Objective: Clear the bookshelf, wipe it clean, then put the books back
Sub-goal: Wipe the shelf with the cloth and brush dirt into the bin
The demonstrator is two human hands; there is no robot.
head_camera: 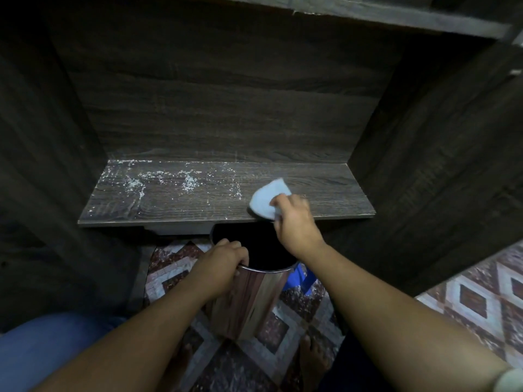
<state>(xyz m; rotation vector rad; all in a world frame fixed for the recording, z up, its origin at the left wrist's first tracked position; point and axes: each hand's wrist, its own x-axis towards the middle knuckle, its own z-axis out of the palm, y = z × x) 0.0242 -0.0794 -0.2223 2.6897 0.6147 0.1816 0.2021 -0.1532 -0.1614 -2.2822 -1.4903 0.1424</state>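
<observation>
While the left hand [223, 258] grips the bin [254, 301] rim, the right hand [294, 222] clutches the cloth [267, 198] flat on the shelf [169, 199].

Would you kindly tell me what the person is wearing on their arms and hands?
Both forearms are bare. The left hand and right hand show no gloves, rings or watch. A pale fabric edge, perhaps a short sleeve, shows high on the right arm.

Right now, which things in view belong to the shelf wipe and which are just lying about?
In use: shelf, white dust on it, cloth gripped by the right hand, metal bin held at its rim by the left hand below the shelf edge.
Lying about: blue thing behind the bin, too hidden to name; patterned floor.
</observation>
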